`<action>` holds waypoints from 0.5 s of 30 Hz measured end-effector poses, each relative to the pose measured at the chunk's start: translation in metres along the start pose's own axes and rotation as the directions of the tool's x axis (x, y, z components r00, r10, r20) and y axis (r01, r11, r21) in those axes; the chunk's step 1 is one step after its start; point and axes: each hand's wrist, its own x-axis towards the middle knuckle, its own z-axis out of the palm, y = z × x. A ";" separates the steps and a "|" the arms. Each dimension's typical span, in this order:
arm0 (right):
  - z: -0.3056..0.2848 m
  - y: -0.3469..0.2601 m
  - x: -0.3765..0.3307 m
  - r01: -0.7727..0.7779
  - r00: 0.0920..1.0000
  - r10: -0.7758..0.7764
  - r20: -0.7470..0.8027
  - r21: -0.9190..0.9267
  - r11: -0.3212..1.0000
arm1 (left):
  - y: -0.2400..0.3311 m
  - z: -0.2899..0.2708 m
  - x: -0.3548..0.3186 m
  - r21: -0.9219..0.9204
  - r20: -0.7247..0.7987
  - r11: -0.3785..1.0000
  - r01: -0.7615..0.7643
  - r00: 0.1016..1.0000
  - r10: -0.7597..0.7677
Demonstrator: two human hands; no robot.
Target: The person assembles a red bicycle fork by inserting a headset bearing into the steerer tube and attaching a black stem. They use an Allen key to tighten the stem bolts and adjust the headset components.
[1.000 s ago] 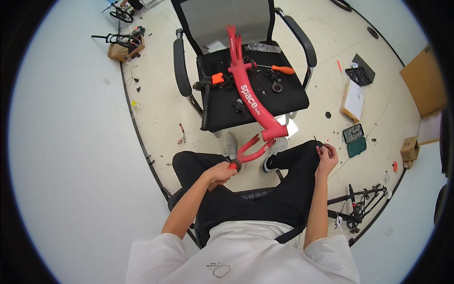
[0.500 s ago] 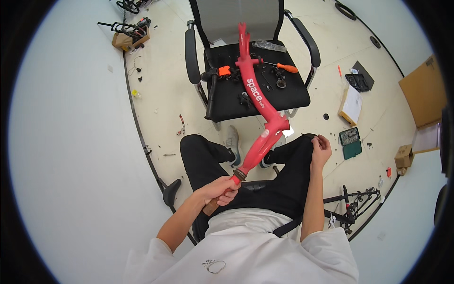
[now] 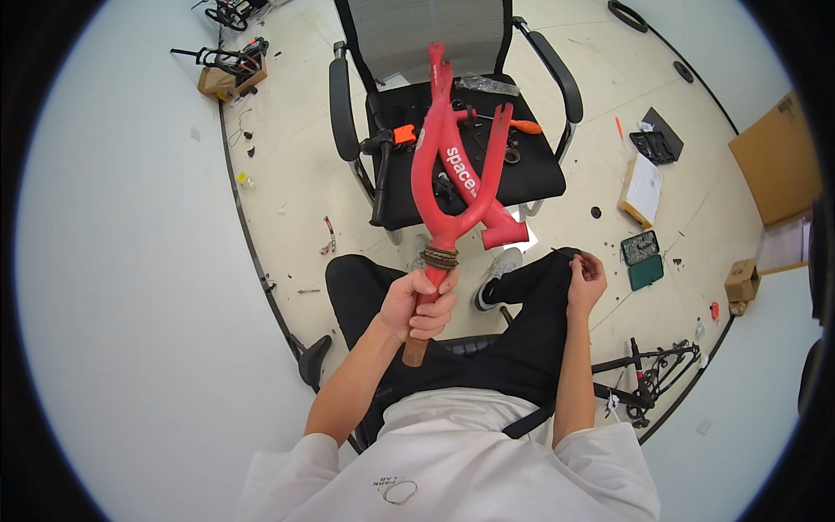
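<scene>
Red fork (image 3: 448, 228) has swung up, left grip (image 3: 423, 304) wrapped round it, right grip (image 3: 589, 280) apparently pinching a thin piece (image 3: 561, 251)

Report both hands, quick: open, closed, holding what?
Left hand: closed, gripping the red bike fork.
Right hand: closed, pinching a thin dark piece, too small to identify.
</scene>
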 end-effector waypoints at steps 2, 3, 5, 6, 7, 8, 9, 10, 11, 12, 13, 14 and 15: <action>0.000 0.001 0.000 0.012 1.000 -0.012 -0.005 -0.008 1.000 | 0.004 0.002 0.006 -0.021 0.044 1.000 0.003 0.999 -0.002; 0.000 0.002 -0.002 0.016 1.000 -0.016 -0.005 -0.010 1.000 | 0.004 0.002 0.008 -0.031 0.067 1.000 0.001 0.998 0.001; 0.000 0.001 -0.003 0.014 1.000 -0.014 -0.004 -0.019 1.000 | 0.003 0.001 0.010 -0.075 0.107 0.997 0.011 0.994 -0.003; 0.001 0.000 -0.002 0.008 1.000 -0.008 -0.002 -0.026 1.000 | 0.002 0.000 0.011 -0.087 0.134 0.996 0.015 0.991 -0.003; 0.001 -0.001 -0.003 0.000 1.000 0.000 0.000 -0.034 0.999 | 0.001 0.000 0.011 -0.102 0.160 0.995 0.021 0.987 -0.005; 0.003 -0.001 -0.003 0.003 1.000 -0.003 0.000 -0.036 0.999 | -0.001 -0.001 0.011 -0.117 0.185 0.993 0.027 0.983 -0.005; 0.004 -0.002 -0.003 0.004 1.000 -0.004 0.000 -0.039 0.999 | -0.002 -0.001 0.012 -0.120 0.196 0.992 0.026 0.981 -0.002; 0.004 -0.001 -0.005 0.003 1.000 -0.003 0.003 -0.045 0.999 | -0.002 0.000 0.012 -0.120 0.202 0.992 0.027 0.979 -0.002; 0.003 -0.001 -0.005 0.016 1.000 -0.016 0.006 -0.035 0.999 | -0.002 0.001 0.013 -0.121 0.206 0.992 0.027 0.978 -0.001; 0.004 0.000 -0.004 0.029 1.000 -0.029 0.009 -0.025 0.999 | -0.002 0.003 0.013 -0.123 0.211 0.992 0.027 0.978 0.000; 0.006 0.000 -0.003 0.043 0.999 -0.043 0.014 -0.013 0.999 | -0.002 0.004 0.014 -0.145 0.228 0.989 0.032 0.974 0.002; 0.006 0.000 -0.003 0.041 0.999 -0.041 0.015 -0.017 0.999 | -0.002 0.004 0.016 -0.166 0.245 0.985 0.037 0.970 0.005; 0.005 0.000 -0.004 0.039 0.999 -0.038 0.016 -0.021 0.999 | -0.001 0.006 0.018 -0.188 0.261 0.981 0.042 0.965 0.009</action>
